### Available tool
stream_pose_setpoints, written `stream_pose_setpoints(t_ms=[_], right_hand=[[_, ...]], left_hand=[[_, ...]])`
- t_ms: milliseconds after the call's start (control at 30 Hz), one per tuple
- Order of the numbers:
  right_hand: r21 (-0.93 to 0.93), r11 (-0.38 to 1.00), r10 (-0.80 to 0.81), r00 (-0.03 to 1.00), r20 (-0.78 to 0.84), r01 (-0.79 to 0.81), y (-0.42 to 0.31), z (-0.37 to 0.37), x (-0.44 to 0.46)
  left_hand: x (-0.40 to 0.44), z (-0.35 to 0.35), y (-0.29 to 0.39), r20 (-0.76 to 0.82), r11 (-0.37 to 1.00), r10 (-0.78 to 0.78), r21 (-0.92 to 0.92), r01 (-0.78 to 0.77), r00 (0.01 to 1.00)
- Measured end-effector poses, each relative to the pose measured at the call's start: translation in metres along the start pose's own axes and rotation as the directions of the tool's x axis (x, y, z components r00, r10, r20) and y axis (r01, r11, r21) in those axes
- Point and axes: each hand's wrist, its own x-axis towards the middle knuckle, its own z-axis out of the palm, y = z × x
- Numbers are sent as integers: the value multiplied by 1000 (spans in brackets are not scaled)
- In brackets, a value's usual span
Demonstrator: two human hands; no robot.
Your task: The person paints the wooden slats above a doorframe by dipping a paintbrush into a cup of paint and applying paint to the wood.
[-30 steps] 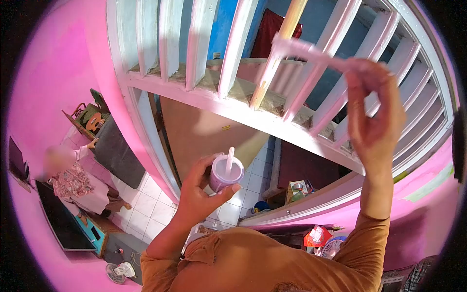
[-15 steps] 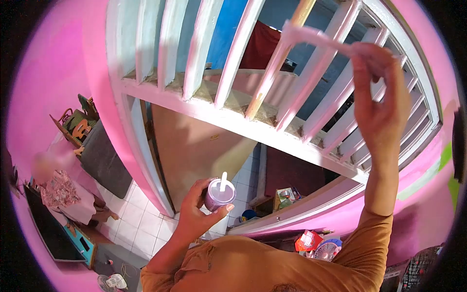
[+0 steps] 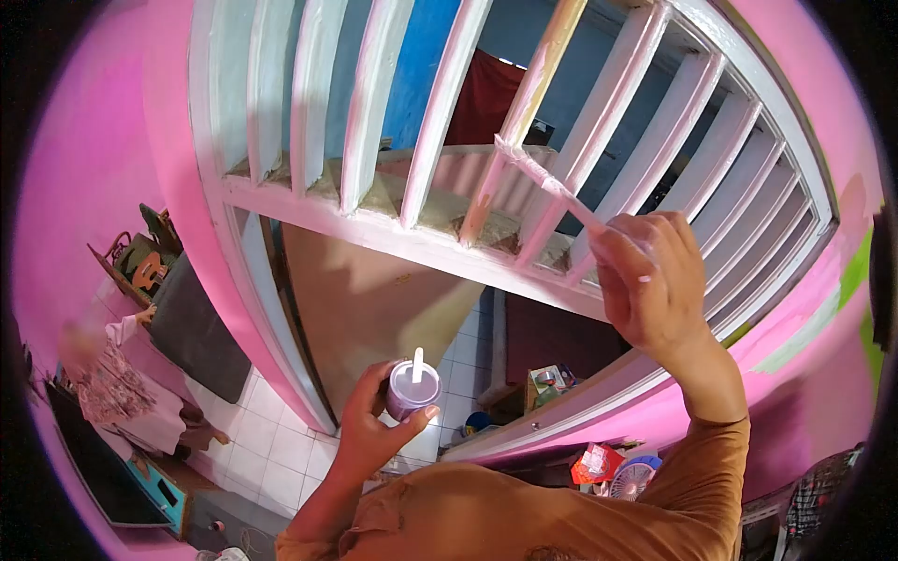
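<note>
My right hand is closed around the handle of a paintbrush coated in pale paint. Its tip rests on or very near a yellowish slat, which is partly covered with pale paint. Lower down, my left hand grips a small clear cup of pale lilac paint, fingers and thumb on opposite sides. A white stick stands up out of the cup. White slats flank the yellowish one, all set in a pink-white sill.
Below the slats is a brown door. Another person stands at the left beside a dark television. A grey sofa-like piece stands behind. A fan and red box lie by my right elbow.
My right hand has come down and left, bringing the brush tip lower along the yellowish slat. My left hand with the cup sits slightly lower in view. The other person's arm has moved outward.
</note>
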Motion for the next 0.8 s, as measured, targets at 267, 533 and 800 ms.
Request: stream_pose_setpoints(t_ms=[267, 533, 800], right_hand=[[-265, 953, 78, 962, -261, -149, 29, -7, 23], [127, 974, 204, 971, -127, -188, -14, 4, -4], [389, 734, 629, 773, -81, -556, 0, -1, 13]], left_hand=[[4, 2, -1, 21, 1000, 5, -7, -4, 1000], [3, 1, 0, 2, 1000, -10, -4, 10, 1000], [4, 1, -6, 22, 1000, 16, -17, -16, 1000]])
